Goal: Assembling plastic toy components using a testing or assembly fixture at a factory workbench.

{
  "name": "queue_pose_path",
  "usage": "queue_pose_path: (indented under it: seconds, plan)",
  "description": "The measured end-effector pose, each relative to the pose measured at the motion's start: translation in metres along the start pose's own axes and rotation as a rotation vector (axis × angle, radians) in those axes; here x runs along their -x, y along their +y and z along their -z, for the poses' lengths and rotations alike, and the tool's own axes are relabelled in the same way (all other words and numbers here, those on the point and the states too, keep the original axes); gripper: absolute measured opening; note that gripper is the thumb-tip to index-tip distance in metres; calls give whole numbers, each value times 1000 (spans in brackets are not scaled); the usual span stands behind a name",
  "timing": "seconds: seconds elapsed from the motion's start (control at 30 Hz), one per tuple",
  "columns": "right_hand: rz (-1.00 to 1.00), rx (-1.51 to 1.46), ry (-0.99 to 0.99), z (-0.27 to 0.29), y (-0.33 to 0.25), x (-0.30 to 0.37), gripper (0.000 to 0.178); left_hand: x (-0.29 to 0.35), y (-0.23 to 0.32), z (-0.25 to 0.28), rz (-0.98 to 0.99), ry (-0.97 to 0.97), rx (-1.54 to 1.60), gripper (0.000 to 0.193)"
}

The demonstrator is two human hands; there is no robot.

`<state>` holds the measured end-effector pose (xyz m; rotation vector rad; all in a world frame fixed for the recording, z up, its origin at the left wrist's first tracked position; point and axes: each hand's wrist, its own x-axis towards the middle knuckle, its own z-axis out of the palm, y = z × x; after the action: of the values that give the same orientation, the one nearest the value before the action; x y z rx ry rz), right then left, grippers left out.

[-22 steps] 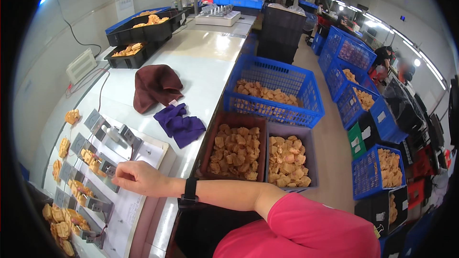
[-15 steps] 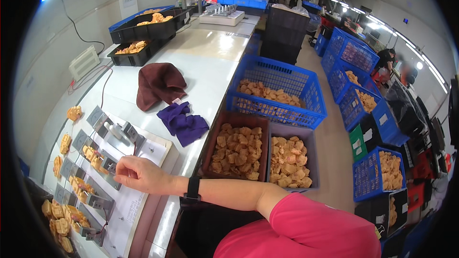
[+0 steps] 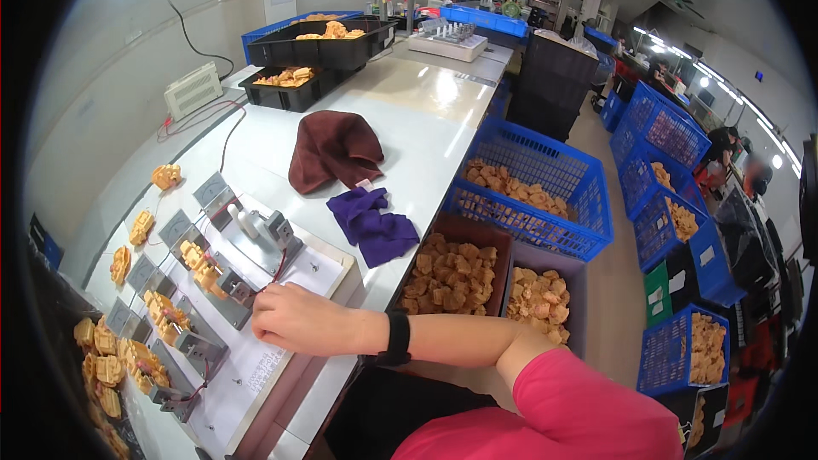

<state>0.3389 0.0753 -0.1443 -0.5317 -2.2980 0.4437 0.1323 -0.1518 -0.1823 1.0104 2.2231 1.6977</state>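
Observation:
My right hand [image 3: 296, 321], with a black band on its wrist, is beside the row of metal fixtures. Its fingers are curled in at the front end of one fixture [image 3: 237, 288] that carries a yellow-orange plastic piece [image 3: 201, 266]. The fingertips are partly hidden, so what they grip, if anything, cannot be made out. Farther along the row, a fixture with white pegs [image 3: 256, 227] bears no yellow piece. Nearer ones hold yellow pieces [image 3: 164, 315], with thin red wires at their ends. My left hand is out of view.
Loose yellow pieces [image 3: 166, 176] lie left of the fixtures, with a heap [image 3: 100, 366] near the lower left. Brown cloth [image 3: 335, 152] and purple cloth [image 3: 372, 226] lie beyond. Black trays [image 3: 285, 100] stand at the back; a blue crate [image 3: 588, 196] and filled bins stand right of the bench.
The whole view has shifted, so the bench appears farther right. My right hand stays by the same fixture, its fingers still curled. The yellow pieces keep their places.

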Motion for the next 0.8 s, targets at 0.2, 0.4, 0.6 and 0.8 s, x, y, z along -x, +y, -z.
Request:
queue_pose_path:
  seconds: [0.2, 0.4, 0.6, 0.8]
  plan:
    - [24, -54, 81, 3, 11, 4, 3, 1, 6, -5, -65, 39, -57, 59]
    - [13, -5, 67, 11, 12, 3, 7, -8, 24, -3, 81, 54, -85, 58]
    - [34, -71, 54, 3, 17, 4, 8, -13, 19, -16, 41, 80, -67, 58]
    - [54, -39, 113, 5, 19, 6, 8, -11, 11, -7, -16, 46, -126, 59]
